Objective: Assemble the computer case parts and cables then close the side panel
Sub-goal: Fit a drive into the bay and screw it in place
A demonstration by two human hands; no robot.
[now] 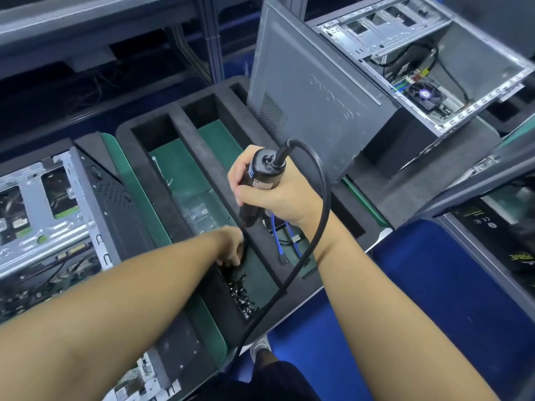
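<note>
My right hand [278, 195] grips a black electric screwdriver [260, 180] upright, tip pointing down over a black foam tray [185, 131], its black cord [315, 233] looping down toward me. My left hand [231, 247] reaches into the tray's near compartment with fingers curled down at a heap of small dark screws [243, 296]; whether it holds one is hidden. A grey side panel [307, 91] stands on edge behind the tray. Beyond the panel lies an open computer case [428, 65] with a fan and coloured cables showing inside.
Another open case [49, 209] lies at the left on a green mat. Blue cables [278, 241] lie in the tray under my right wrist. A further case [498, 215] sits at the right edge. Blue floor shows below the bench edge.
</note>
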